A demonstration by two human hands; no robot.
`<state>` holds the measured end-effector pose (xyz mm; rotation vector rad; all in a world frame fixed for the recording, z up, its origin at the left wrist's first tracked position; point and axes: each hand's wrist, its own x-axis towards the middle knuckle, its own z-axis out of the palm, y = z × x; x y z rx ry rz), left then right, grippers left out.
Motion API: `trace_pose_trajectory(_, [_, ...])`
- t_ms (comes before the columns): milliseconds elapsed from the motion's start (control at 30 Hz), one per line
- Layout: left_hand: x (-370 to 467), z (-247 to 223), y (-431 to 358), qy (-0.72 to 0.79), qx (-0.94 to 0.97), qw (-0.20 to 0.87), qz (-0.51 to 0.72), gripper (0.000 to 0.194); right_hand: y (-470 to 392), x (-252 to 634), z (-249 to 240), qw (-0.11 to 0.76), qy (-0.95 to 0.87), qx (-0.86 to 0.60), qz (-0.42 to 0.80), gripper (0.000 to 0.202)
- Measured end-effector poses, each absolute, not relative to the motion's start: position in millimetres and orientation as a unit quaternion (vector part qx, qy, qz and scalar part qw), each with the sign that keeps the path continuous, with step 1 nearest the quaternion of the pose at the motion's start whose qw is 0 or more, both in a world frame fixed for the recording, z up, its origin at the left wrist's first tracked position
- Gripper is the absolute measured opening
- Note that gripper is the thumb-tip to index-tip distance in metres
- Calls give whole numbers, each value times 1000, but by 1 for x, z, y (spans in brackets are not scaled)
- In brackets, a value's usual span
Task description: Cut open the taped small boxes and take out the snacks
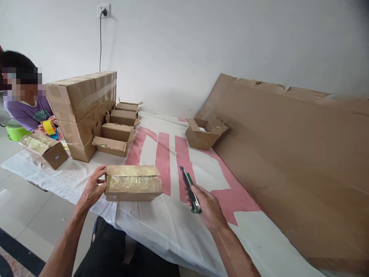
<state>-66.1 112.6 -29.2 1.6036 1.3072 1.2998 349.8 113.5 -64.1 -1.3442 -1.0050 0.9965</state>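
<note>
In front of me on the cloth-covered table lies a cardboard box (134, 188), its top flaps partly covered with crinkled clear tape and a seam showing along the middle. My left hand (93, 186) grips the left end of this box, with thumb and fingers at its edge. To the right of the box, my right hand (206, 204) is wrapped round a green and grey utility knife (190, 192). The knife points up and away from me, apart from the box; I cannot tell how far its blade is out.
Stacked taped boxes (83, 100) stand at the left, beside several open boxes (115, 134). Another open box (203, 134) sits at the back. A large cardboard sheet (288, 154) leans on the right. At far left, a person (27, 104) holds a yellow tape roll (48, 127) near a taped box (44, 148).
</note>
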Motion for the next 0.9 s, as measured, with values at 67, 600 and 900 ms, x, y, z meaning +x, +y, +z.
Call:
trace_pose_trajectory(67, [-66,-29,110,501,618,342,500,34,111,344,-43,563,-422,-538,464,62])
trace_pose_trajectory(600, [-70,-24,109,493,641,339,481,35,106,281,-22,541,-497,-444,513,61])
trace_pose_trajectory(900, [-71,-38,109,492,636,341,487,38,102,303,2,499,-528,-442,526,59])
